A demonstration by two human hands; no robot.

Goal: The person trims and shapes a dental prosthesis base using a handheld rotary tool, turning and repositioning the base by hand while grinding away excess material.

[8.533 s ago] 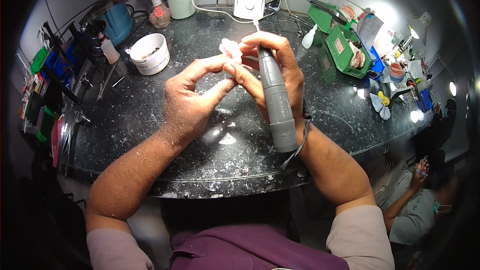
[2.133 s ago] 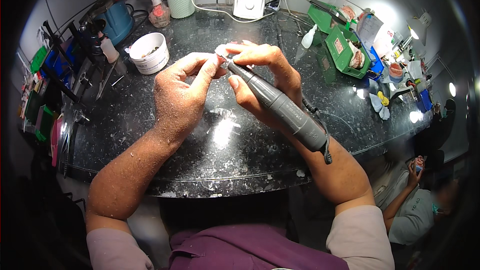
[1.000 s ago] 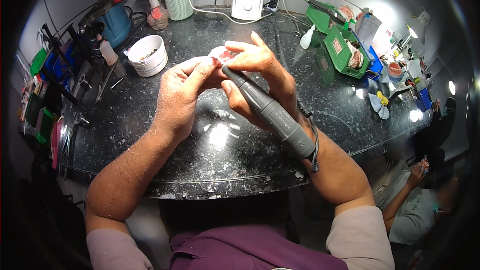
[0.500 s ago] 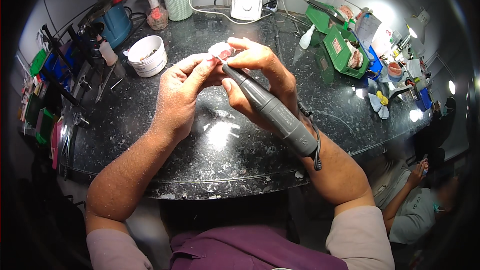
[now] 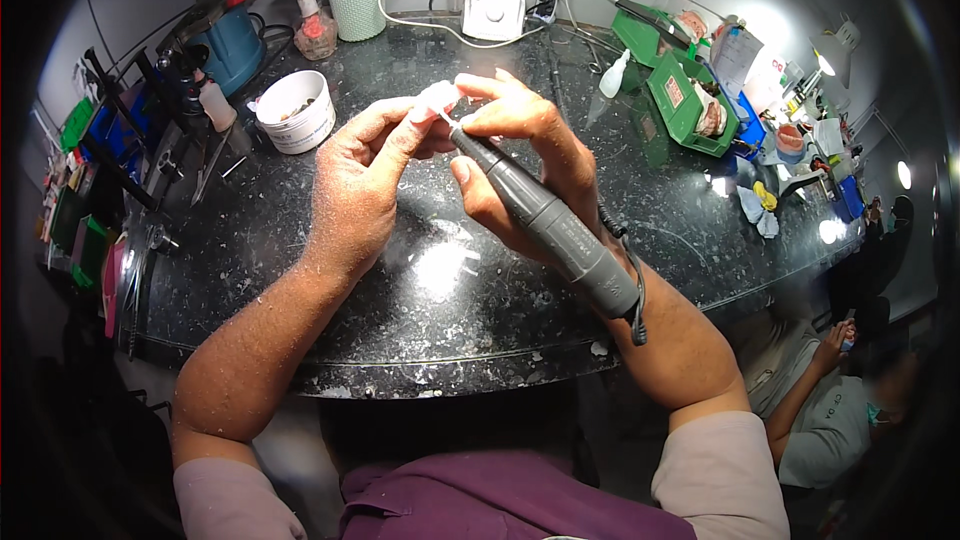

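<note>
My left hand (image 5: pixel 360 180), dusted with pale specks, pinches a small white-and-pink piece (image 5: pixel 437 100), perhaps a dental appliance, between thumb and fingers just above the middle of the bench. My right hand (image 5: pixel 540 145) grips a dark grey rotary handpiece (image 5: pixel 545 222), slanting from the upper left down to my right wrist, with a coiled black cord at its rear. The thin tip of the handpiece reaches the piece; whether it touches is too small to tell. My right index finger is bent over the handpiece's nose, close beside the piece.
Around the dark bench (image 5: pixel 450 320) are a white tub (image 5: pixel 295 137), tools (image 5: pixel 200 170) at left, a white control box (image 5: pixel 492 10) behind, green trays (image 5: pixel 690 100) with dental casts and a dropper bottle (image 5: pixel 613 78) at right. A co-worker (image 5: pixel 820 420) sits lower right, hands raised.
Since the oldest frame, the handpiece has tilted from near upright to diagonal. In the last second both hands and the piece have shifted slightly up and right, still gripping.
</note>
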